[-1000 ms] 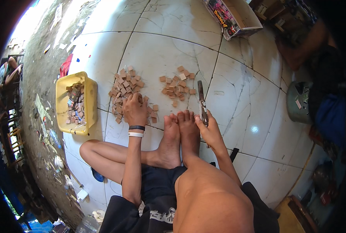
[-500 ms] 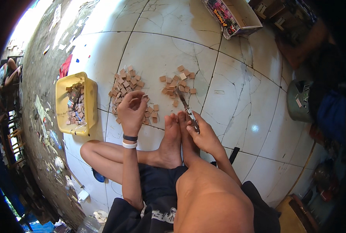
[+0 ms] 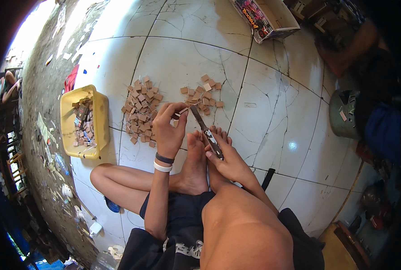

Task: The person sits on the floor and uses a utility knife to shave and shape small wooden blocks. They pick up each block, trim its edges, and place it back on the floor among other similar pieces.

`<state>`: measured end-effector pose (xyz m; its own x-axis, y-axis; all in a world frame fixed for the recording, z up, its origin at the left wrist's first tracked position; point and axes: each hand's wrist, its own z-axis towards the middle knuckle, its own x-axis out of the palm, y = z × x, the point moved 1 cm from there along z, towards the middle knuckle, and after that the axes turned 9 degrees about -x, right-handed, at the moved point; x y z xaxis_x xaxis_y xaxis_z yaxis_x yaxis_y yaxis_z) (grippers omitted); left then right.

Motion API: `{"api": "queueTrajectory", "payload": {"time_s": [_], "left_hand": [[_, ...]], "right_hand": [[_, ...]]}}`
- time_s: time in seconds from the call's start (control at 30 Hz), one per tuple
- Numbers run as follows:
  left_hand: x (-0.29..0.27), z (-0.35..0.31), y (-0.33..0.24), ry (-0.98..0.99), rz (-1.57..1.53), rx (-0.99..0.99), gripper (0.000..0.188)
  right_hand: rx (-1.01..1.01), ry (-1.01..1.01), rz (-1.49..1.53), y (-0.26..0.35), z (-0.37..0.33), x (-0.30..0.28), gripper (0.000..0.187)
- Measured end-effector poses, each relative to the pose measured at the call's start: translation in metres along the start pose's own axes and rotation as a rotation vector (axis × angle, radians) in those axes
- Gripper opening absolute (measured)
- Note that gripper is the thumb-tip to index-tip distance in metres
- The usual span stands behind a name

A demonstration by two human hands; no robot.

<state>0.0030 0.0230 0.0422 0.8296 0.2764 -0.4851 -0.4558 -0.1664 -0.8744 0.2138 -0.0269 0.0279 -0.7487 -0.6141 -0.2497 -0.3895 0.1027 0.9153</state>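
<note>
My left hand point(image 3: 169, 132) pinches a small brown square piece point(image 3: 183, 110) between thumb and fingertips, partly covered by them. In my right hand point(image 3: 229, 159) is a knife-like tool point(image 3: 201, 119) with a dark flat blade and a worn, white-patched handle. The blade's tip is close to the pinched piece; whether they touch I cannot tell. Beyond my left hand spreads a larger pile of brown square pieces point(image 3: 139, 110), some with thin pale strands sticking out. A smaller pile point(image 3: 202, 95) of similar pieces lies past the blade. My bare feet point(image 3: 195, 155) rest between my hands.
At left, a yellow plastic basin point(image 3: 103, 123) holds more pieces and scraps. An open cardboard box point(image 3: 279, 32) stands at the far right. A greenish bucket point(image 3: 340, 123) is near another person's arm point(image 3: 355, 51). The tiled floor point(image 3: 272, 108) is cracked; littered ground point(image 3: 40, 90) borders it.
My left hand has come down and right from over the larger pile to the blade. My right hand has shifted slightly left, bringing the tool's tip off the smaller pile.
</note>
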Motion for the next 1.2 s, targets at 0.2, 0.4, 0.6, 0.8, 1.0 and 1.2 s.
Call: {"api": "queueTrajectory", "payload": {"time_s": [0.2, 0.4, 0.6, 0.8, 1.0, 1.2], "left_hand": [[-0.002, 0.002, -0.004, 0.048, 0.054, 0.086, 0.025], [0.001, 0.002, -0.005, 0.046, 0.086, 0.096, 0.026], [0.004, -0.001, 0.004, 0.02, 0.056, 0.069, 0.025], [0.023, -0.001, 0.03, 0.066, -0.712, -0.216, 0.023], [0.032, -0.005, 0.034, 0.039, -0.908, -0.242, 0.021], [0.031, -0.005, 0.034, -0.038, -0.896, -0.186, 0.021]], "right_hand": [[-0.003, 0.015, 0.017, 0.006, 0.0, -0.002, 0.072], [-0.018, -0.004, -0.076, 0.01, -0.002, -0.002, 0.07], [0.005, -0.016, 0.04, -0.002, 0.0, 0.003, 0.068], [0.17, 0.076, 0.672, -0.007, 0.005, 0.001, 0.06], [0.24, 0.125, 0.861, 0.005, 0.008, 0.004, 0.045], [0.196, 0.118, 0.842, 0.016, 0.01, 0.005, 0.045]]}}
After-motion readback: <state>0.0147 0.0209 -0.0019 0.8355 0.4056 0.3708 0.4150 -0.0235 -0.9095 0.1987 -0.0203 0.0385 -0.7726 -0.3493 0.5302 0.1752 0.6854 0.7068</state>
